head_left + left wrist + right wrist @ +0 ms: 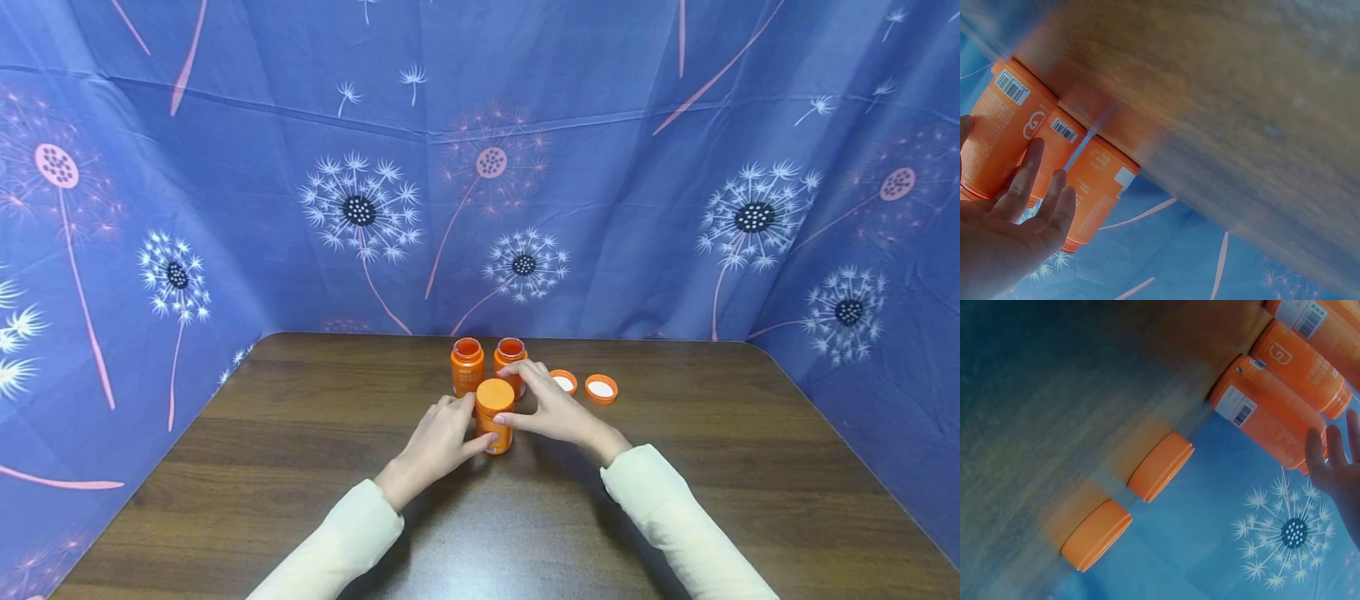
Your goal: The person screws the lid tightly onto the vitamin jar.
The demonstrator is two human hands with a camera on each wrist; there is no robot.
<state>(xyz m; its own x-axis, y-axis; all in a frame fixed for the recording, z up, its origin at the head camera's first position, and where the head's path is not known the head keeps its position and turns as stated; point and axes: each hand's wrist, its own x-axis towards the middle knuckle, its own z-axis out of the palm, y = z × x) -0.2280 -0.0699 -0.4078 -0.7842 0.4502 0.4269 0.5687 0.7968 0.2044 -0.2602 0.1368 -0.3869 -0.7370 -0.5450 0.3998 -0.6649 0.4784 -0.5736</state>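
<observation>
A capped orange bottle (495, 429) stands upright in front of two uncapped ones. My left hand (442, 435) holds it from the left, thumb across its front and index finger at its far side. In the left wrist view the other fingers (1019, 187) spread loosely beside the bottles. My right hand (551, 408) is at its right, thumb at the neck just under the orange cap (496, 395). Its other fingers reach past the cap, overlapping the right uncapped bottle (511, 350). The left uncapped bottle (467, 367) stands behind my left fingertips.
Two orange lids lie white side up right of the bottles: a nearer-in lid (564, 382), partly behind my right hand, and an outer lid (602, 389). The brown wooden table (300, 417) ends at a blue dandelion-print cloth (600, 208) behind and at both sides.
</observation>
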